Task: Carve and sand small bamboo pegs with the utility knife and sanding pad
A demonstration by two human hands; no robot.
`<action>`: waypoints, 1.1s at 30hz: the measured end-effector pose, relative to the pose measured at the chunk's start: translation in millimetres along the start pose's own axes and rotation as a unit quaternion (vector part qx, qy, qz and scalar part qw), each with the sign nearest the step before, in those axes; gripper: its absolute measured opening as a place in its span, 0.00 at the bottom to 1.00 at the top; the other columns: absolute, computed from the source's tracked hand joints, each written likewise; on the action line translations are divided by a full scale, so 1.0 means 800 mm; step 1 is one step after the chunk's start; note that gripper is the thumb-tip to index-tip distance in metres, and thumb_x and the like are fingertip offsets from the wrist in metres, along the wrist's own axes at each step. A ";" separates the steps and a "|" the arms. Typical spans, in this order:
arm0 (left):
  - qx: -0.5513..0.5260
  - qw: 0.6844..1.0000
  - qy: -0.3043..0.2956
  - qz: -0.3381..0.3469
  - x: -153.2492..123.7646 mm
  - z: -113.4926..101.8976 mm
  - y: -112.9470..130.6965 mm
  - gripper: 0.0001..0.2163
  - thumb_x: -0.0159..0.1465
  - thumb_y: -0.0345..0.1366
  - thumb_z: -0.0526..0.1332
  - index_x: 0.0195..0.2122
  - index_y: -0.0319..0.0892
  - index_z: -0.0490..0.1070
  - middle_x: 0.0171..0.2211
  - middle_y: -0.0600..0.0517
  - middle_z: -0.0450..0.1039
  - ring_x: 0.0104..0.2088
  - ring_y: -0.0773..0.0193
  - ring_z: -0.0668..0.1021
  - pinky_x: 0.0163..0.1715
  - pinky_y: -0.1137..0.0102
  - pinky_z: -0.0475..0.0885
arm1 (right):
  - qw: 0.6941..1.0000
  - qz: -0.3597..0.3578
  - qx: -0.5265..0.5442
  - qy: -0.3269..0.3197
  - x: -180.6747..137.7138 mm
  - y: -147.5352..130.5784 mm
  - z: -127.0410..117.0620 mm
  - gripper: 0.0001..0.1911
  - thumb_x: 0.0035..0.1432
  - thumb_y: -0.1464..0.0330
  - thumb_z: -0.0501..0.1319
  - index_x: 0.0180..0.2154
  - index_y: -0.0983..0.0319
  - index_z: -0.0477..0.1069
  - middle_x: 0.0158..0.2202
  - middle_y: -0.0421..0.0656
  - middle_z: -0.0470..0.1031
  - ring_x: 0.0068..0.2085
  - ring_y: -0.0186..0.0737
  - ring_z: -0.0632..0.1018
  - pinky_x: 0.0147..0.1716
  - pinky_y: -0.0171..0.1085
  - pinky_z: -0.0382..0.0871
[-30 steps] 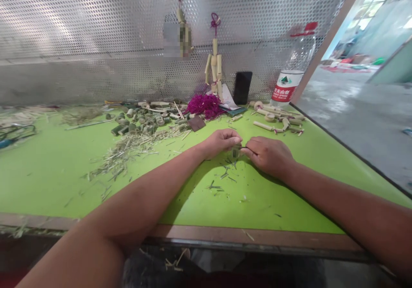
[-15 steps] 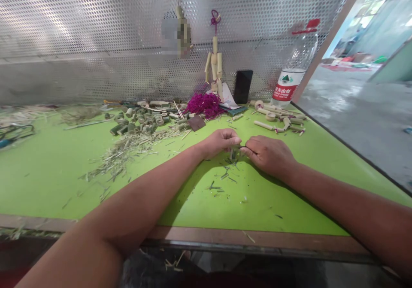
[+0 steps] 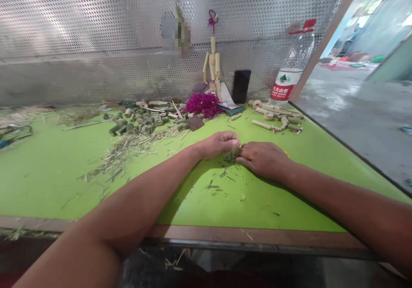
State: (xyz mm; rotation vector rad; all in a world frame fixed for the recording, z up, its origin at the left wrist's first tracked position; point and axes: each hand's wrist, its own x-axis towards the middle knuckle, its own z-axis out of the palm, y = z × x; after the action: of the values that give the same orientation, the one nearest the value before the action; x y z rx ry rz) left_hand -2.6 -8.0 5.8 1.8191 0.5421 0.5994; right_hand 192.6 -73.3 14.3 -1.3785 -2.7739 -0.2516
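Bamboo piece [image 3: 234, 151] sits just above the green table [image 3: 257, 206], between my two hands and a little right of the middle of my view. My left hand [image 3: 220, 144] is pinched narrow on it, thumb against forefinger; my right hand [image 3: 262, 157] lies low beside it, fingers curled and bunched at the piece, and I cannot tell whether they close on anything. A yellow bit [image 3: 286, 154] shows past the back of that hand, its nature unclear. For close finger work like this, I judge it best to hold the left pinch firm and near the end, rest both forearms on the table for steadiness, use short, light strokes with the right, and leave the left thumb clear of their path. Good light on the piece would help, since my fingers hide much of it. As for its lie, what shows is a short stub below my left thumb, seeming to slant down and towards me; its long axis is too covered to be sure of, and I cannot tell which end faces the right hand. Dark slivers [image 3: 212, 186] lie loose on the table just nearer to me.
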 end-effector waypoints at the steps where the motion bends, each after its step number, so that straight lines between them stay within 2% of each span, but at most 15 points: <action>1: 0.005 1.000 0.003 0.000 0.000 0.000 -0.001 0.20 0.60 0.53 0.61 0.35 0.37 0.68 0.25 0.56 0.63 0.24 0.72 0.64 0.26 0.74 0.60 | 1.000 0.000 -0.002 0.000 0.000 0.000 0.001 0.22 0.69 0.57 0.46 0.36 0.60 0.74 0.36 0.44 0.78 0.35 0.41 0.76 0.32 0.38 0.58; 10: 0.068 0.994 0.074 -0.033 0.006 0.009 -0.004 0.13 0.66 0.44 0.55 0.33 0.38 0.66 0.21 0.57 0.60 0.21 0.72 0.62 0.22 0.74 0.58 | 1.000 -0.002 -0.017 0.024 0.001 0.000 0.002 0.20 0.69 0.59 0.47 0.35 0.61 0.72 0.34 0.44 0.78 0.34 0.41 0.76 0.33 0.38 0.59; 16: 0.076 0.987 0.142 -0.031 0.010 0.008 -0.012 0.14 0.67 0.45 0.54 0.33 0.38 0.66 0.21 0.58 0.58 0.20 0.72 0.61 0.22 0.74 0.57 | 1.000 -0.016 -0.021 0.017 0.003 -0.005 0.002 0.19 0.69 0.60 0.48 0.35 0.62 0.71 0.33 0.44 0.77 0.32 0.41 0.74 0.31 0.38 0.56; 20: 0.067 0.992 0.107 -0.015 0.009 0.005 -0.015 0.16 0.64 0.49 0.57 0.35 0.38 0.66 0.20 0.59 0.58 0.20 0.72 0.60 0.21 0.75 0.55 | 0.999 -0.007 -0.015 0.049 -0.004 -0.003 0.002 0.19 0.69 0.59 0.48 0.34 0.61 0.71 0.33 0.44 0.76 0.33 0.40 0.73 0.31 0.37 0.54; 25: 0.006 0.998 0.069 -0.011 0.005 0.002 -0.011 0.21 0.58 0.54 0.63 0.35 0.37 0.67 0.24 0.57 0.63 0.21 0.74 0.62 0.21 0.76 0.56 | 0.989 0.072 -0.010 0.130 -0.008 0.003 0.001 0.21 0.69 0.58 0.47 0.34 0.61 0.71 0.31 0.43 0.73 0.32 0.39 0.70 0.27 0.37 0.48; 30: -0.076 0.995 0.060 -0.026 0.007 -0.001 -0.013 0.23 0.53 0.54 0.68 0.33 0.37 0.68 0.29 0.53 0.70 0.20 0.76 0.63 0.20 0.75 0.55 | 0.989 0.059 -0.010 0.132 -0.004 0.004 0.001 0.20 0.69 0.58 0.48 0.33 0.61 0.71 0.31 0.43 0.73 0.32 0.38 0.69 0.27 0.37 0.46; 33: -0.101 0.992 0.067 -0.033 0.009 -0.002 -0.016 0.22 0.52 0.52 0.70 0.31 0.38 0.67 0.26 0.55 0.69 0.19 0.77 0.61 0.18 0.75 0.51 | 0.990 0.061 -0.010 0.128 -0.004 0.002 0.001 0.20 0.69 0.58 0.48 0.33 0.61 0.71 0.31 0.43 0.72 0.32 0.38 0.68 0.27 0.36 0.46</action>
State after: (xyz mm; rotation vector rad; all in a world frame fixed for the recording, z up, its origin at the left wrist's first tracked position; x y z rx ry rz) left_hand 0.9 2.0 -5.1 1.5724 0.6065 0.7088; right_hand 196.2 -74.6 13.3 -1.4025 -2.4772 -0.4197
